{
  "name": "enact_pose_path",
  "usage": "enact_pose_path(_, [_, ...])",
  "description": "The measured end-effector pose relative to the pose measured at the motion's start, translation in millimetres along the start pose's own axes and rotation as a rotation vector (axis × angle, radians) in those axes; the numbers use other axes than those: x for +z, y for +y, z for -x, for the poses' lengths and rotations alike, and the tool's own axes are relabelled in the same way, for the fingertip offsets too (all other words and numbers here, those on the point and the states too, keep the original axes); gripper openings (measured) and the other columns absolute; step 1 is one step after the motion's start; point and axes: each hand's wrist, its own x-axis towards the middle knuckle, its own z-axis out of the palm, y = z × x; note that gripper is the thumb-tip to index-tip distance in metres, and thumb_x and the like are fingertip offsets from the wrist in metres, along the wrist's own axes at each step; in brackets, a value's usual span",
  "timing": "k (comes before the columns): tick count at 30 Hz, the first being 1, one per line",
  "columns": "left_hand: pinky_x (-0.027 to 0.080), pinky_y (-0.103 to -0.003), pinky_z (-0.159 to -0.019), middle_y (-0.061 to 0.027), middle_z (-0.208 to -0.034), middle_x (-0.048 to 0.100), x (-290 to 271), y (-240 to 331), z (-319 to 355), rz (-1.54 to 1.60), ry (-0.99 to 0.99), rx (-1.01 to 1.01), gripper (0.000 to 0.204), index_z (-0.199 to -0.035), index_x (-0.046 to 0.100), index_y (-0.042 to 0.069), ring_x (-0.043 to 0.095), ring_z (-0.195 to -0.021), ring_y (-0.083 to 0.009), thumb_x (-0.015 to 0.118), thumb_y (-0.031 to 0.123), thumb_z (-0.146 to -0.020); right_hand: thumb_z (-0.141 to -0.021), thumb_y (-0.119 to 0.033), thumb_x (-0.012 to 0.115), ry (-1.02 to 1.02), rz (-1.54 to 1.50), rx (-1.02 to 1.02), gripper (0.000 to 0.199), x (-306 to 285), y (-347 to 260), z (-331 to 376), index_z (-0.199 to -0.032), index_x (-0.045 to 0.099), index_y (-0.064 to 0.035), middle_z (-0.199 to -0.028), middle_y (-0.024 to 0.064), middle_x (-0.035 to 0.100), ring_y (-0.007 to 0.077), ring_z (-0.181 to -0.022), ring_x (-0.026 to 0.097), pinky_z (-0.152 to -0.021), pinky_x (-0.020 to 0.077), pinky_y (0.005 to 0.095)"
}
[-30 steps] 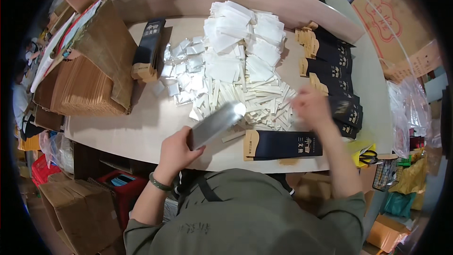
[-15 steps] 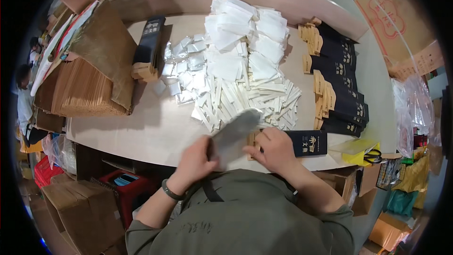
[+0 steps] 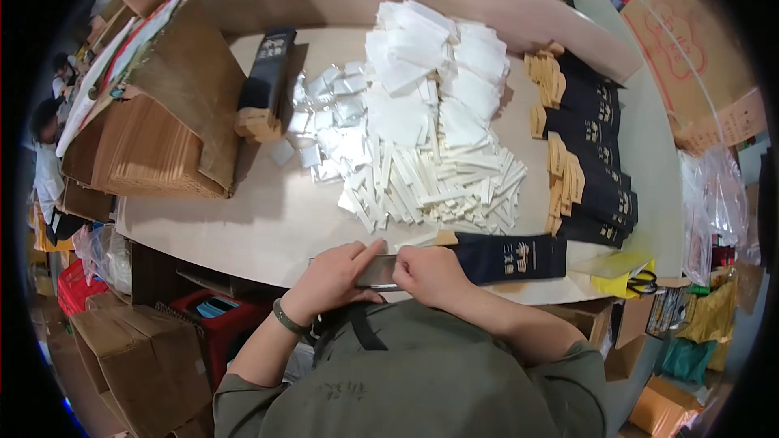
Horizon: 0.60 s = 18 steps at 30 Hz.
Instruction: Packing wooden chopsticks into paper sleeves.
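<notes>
View: head, single wide fisheye, worn on the person's head. Facing: steeply downward and forward over the worktop (image 3: pixel 268 219). Range: close above the hands (image 3: pixel 381 272), which enter from the lower edge; the person's own shoulders fill the bottom. Coverage: whole worktop to its far edge, floor boxes at both sides. Distortion: straight edges bow toward the dark circular rim.

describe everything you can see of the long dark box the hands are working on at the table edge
The long, flat, dark navy cardboard box lies on its side along the near edge of the pale table, running left to right. Its face carries light printed marks; a tan inner flap shows at its left end. The right hand rests on that end, and the left hand presses a grey, shiny flat pouch toward the opening. How far the pouch has gone in cannot be seen.
</notes>
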Motion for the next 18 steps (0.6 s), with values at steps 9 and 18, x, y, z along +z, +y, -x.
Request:
enact_pose_path(9, [0.050,-0.041,-0.090,-0.0213,-0.118,0.061,-35,-144,-56,0.187,0.806,-0.304,0.049,-0.126,0.059,0.002,0.058,-0.110,-0.0381,0.074,0.009,-0.079,-0.089,-0.016,0.060,0.344,0.064,0.266,0.024,-34,59,-134,-0.109,0.054,-0.0041,-0.087,0.0180,0.065,0.0389,-0.086,0.064,-0.076,0.0502,0.0474])
enact_pose_path(18, [0.050,-0.045,-0.089,-0.0178,-0.114,0.062,-38,-148,-57,-0.130,0.665,-0.260,0.025,-0.109,0.064,0.003,0.059,-0.105,-0.0388,0.062,0.006,-0.084,-0.086,-0.014,0.064,0.404,-0.025,0.134,0.029,-58,77,-121,-0.112,0.064,-0.0013,-0.086,0.0145,0.066,0.0330,-0.081,0.064,-0.073,0.0500,0.0408])
